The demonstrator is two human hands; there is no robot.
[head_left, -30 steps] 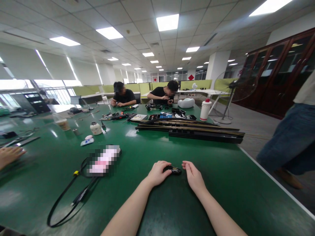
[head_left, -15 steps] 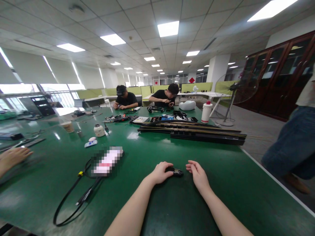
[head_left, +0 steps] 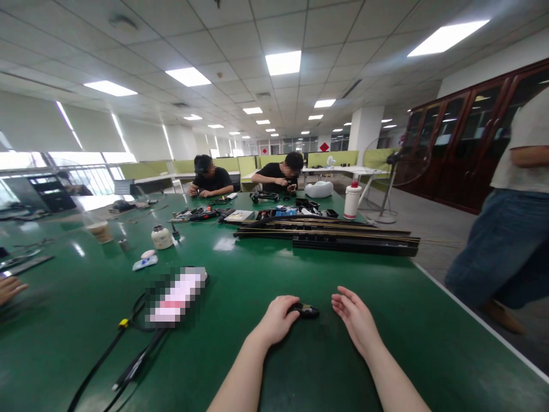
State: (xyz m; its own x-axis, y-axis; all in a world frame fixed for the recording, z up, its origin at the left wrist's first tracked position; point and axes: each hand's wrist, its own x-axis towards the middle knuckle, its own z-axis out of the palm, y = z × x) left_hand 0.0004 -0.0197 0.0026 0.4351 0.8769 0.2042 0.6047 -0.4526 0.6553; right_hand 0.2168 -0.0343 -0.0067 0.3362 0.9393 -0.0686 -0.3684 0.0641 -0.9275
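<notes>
My left hand (head_left: 277, 321) is closed around the left end of a small black oblong object (head_left: 307, 310) with a shiny, rounded body. This object lies on the green tabletop (head_left: 240, 366), and its left part is hidden under my fingers. To its right, my right hand (head_left: 355, 318) hovers close to the table with fingers loosely spread and nothing in them. A gap separates it from the black object.
A blurred-out phone (head_left: 178, 297) and a black cable (head_left: 96, 360) lie left. Long black strips (head_left: 355, 243), a white bottle (head_left: 352, 200) and a jar (head_left: 162, 237) stand beyond. Another person's hand (head_left: 11, 289) is far left. Two people sit opposite; one stands right (head_left: 484, 240).
The view has tilted up and turned slightly right. My right hand has drawn a little away from the black object. The other person's hand at far left now shows less.
</notes>
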